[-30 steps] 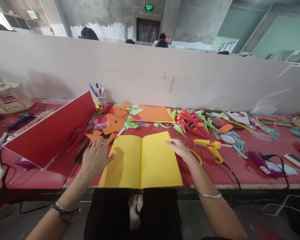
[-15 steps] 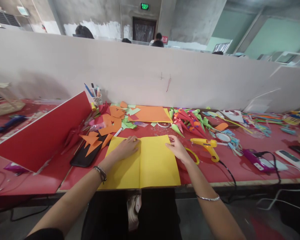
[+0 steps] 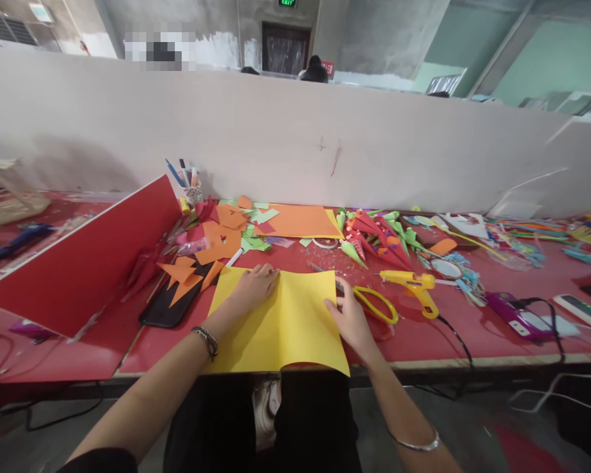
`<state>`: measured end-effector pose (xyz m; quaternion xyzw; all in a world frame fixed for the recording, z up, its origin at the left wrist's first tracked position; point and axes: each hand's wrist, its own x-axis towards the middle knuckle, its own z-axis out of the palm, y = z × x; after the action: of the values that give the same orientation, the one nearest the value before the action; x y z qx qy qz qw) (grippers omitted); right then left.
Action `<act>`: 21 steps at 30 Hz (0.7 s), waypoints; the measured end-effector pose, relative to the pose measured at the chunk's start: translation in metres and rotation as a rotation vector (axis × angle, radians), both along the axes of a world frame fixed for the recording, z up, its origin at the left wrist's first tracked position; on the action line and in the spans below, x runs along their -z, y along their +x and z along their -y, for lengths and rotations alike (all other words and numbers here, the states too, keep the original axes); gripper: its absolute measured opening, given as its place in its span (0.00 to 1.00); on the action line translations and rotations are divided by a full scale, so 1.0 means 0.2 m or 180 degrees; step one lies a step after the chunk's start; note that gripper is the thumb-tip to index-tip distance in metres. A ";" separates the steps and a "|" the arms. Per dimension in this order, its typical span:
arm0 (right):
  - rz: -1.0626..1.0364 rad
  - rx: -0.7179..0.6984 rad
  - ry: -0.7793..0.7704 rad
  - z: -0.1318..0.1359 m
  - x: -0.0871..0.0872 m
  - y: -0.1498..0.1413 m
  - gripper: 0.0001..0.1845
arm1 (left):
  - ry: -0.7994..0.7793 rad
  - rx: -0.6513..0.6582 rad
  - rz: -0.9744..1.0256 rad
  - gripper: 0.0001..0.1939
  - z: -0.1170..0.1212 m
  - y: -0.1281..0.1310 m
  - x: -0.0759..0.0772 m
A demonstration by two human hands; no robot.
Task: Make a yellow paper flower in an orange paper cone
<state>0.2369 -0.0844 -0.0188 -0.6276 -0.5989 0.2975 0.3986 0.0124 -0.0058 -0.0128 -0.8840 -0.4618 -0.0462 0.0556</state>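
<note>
- Left hand: open, palm down on the sheet's far left half.
- Right hand: pinching the right edge.
- Yellow sheet: at the bench's near edge, looking longer side to side; crease pointing away.
- Scissors: beside right hand.

A yellow sheet of paper lies spread on the red tabletop, its near edge at the table's front edge; it is plain, with a crease running down its middle from far edge to near; the left half lies fairly flat under the left hand, whose fingers rest close to the crease; the right half bows upward, its near edge curving off the table; the right hand touches its right edge, thumb over the paper; yellow-handled scissors lie just beyond that edge.
</note>
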 end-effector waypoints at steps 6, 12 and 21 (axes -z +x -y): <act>0.0425 0.0079 0.0173 0.01 0.03 -0.01 0.27 | -0.0026 -0.0101 -0.0062 0.17 0.01 0.02 -0.01; 0.0569 0.0147 0.0181 0.04 0.04 0.04 0.27 | -0.0136 -0.0036 -0.0053 0.18 0.01 0.03 -0.02; -0.0771 -0.0039 -0.0390 0.08 -0.04 0.05 0.43 | -0.0690 -0.0085 0.0153 0.22 0.17 -0.07 0.00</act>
<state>0.2478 -0.1010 -0.0112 -0.6065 -0.5310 0.4095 0.4272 -0.0018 -0.0393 -0.0126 -0.8773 -0.4770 -0.0164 -0.0508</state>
